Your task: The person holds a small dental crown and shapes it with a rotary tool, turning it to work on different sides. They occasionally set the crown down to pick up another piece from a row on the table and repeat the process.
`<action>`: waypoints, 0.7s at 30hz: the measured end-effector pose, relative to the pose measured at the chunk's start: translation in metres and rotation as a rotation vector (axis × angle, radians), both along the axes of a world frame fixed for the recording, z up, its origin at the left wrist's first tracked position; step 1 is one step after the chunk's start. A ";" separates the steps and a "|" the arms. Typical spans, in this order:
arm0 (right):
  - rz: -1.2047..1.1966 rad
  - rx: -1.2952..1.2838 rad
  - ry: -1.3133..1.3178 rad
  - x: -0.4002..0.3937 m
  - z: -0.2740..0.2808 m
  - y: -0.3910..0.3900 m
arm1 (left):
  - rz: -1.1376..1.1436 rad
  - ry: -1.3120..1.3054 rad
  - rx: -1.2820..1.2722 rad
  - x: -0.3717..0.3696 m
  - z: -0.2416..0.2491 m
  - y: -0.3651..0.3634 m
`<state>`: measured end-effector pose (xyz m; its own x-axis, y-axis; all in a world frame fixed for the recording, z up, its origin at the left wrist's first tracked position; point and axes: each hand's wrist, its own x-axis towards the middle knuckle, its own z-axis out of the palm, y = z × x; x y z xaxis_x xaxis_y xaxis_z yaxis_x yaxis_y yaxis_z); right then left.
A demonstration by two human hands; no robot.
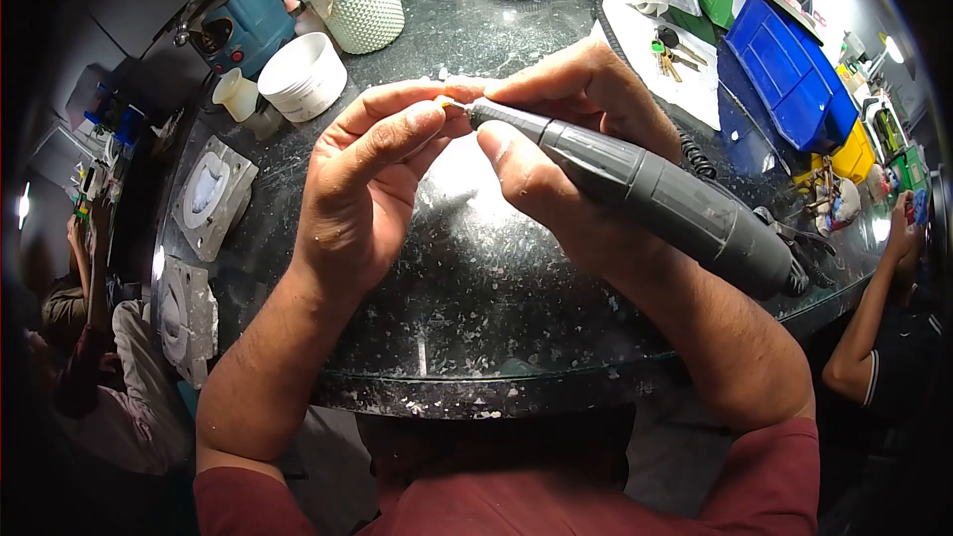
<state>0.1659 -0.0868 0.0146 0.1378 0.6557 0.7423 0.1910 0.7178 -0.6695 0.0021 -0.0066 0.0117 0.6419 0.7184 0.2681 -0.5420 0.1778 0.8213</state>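
Note:
My right hand (561,179) is wrapped round a dark grey rotary handpiece (645,184), which slants from lower right to upper left. Its thin tip meets a tiny yellowish piece (450,102) pinched between the thumb and fingers of my left hand (367,154). The piece is too small and too covered by fingertips to name. Both hands are close together above the dark, speckled tabletop (467,318). A coiled black cord (698,154) shows behind the handpiece.
At the left are two metal flasks (236,201) with white fill, a white tub (316,79) and a blue machine (248,25). Behind stands a mesh cup (369,15) of tools. Keys (673,55) and a blue bin (789,69) lie right. Other people sit at both sides.

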 end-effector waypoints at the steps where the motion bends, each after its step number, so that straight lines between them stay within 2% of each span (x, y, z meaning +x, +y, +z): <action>1: 0.006 0.011 -0.008 0.000 0.000 0.000 | -0.003 -0.003 -0.005 0.000 0.000 0.000; 21: -0.027 0.008 -0.012 -0.001 0.001 0.000 | -0.012 -0.011 -0.009 0.000 -0.001 0.001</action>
<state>0.1648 -0.0873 0.0157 0.1459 0.6457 0.7495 0.2184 0.7179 -0.6610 0.0020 -0.0056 0.0103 0.6477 0.7129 0.2687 -0.5487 0.1918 0.8137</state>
